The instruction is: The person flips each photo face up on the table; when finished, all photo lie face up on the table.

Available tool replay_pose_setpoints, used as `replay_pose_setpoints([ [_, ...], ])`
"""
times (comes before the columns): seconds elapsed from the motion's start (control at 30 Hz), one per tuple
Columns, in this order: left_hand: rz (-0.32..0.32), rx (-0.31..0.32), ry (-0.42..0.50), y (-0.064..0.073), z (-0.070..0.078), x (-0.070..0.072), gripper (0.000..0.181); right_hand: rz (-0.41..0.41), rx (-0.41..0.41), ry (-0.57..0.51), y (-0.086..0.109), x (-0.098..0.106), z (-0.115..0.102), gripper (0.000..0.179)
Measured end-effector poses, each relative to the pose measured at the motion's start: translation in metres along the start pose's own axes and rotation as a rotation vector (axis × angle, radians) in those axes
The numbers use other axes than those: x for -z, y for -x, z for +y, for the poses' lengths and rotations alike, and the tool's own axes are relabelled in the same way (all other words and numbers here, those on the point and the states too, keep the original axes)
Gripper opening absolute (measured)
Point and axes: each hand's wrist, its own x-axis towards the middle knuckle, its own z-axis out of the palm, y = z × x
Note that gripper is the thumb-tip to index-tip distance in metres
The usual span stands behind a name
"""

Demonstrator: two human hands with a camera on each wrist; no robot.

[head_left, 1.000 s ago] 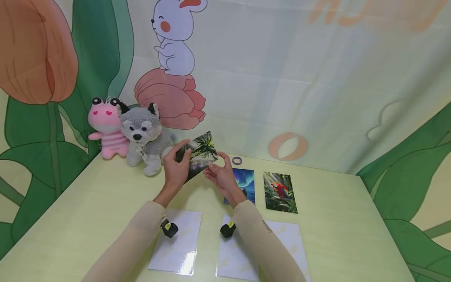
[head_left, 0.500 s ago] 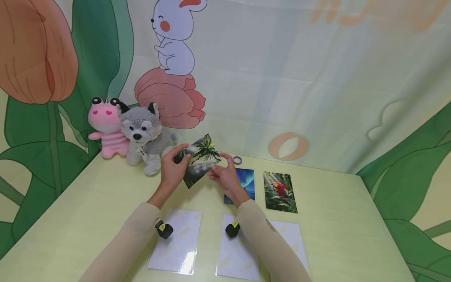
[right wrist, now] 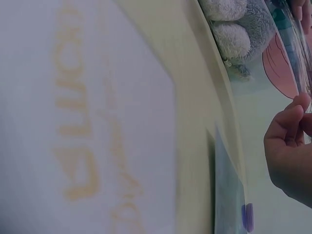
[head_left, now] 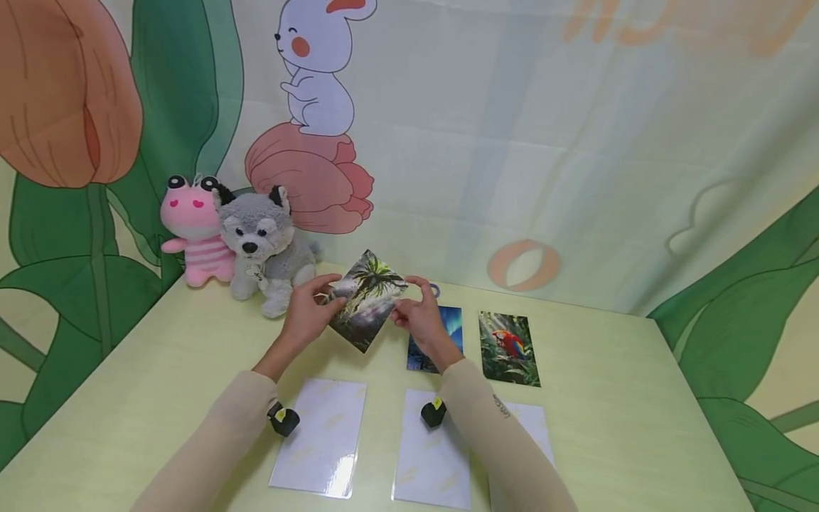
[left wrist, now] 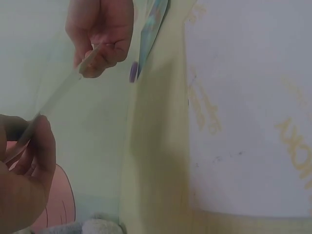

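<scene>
A palm-tree photo card is up above the table, tilted with one corner pointing down. My left hand pinches its left corner, thumb on the picture side. At the opposite corner my right hand grips it between thumb and fingers. In the left wrist view the card shows nearly edge-on, stretched between both hands. Behind my right hand lies an aurora photo card, partly covered by it. A parrot photo card lies flat to its right.
Several white sheets with faint yellow print lie in front, one left, one in the middle, another partly under my right sleeve. A purple ring lies behind my right hand. A husky plush and pink frog plush sit back left.
The palm-tree card has turned and come lower, showing more of its face. My left hand has shifted slightly left and down, my right hand slightly right, now overlapping the purple ring.
</scene>
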Motion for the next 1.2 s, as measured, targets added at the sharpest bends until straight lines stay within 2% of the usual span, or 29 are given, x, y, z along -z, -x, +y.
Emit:
replay_pose_setpoints([
  [0.23,-0.099,0.040,-0.055,0.001,-0.003,0.004,0.046,0.011,0.009,0.053,-0.002,0.005,-0.002,0.051],
  [0.37,-0.187,0.072,-0.040,0.002,-0.007,0.008,0.048,0.014,0.019,0.118,-0.004,0.007,-0.002,0.051],
  [0.5,-0.260,0.063,-0.047,0.004,-0.010,0.012,0.048,0.002,0.022,0.187,-0.006,0.008,-0.003,0.047],
  [0.73,-0.332,0.035,-0.093,0.006,-0.015,0.017,0.047,-0.046,0.032,0.273,-0.009,0.006,-0.005,0.049],
  [0.93,-0.429,0.100,-0.095,0.005,-0.015,0.020,0.058,-0.050,0.021,0.303,-0.010,0.005,-0.005,0.051],
  [1.2,-0.463,0.104,-0.106,0.004,-0.018,0.019,0.059,-0.072,0.003,0.342,-0.011,0.003,-0.006,0.053],
])
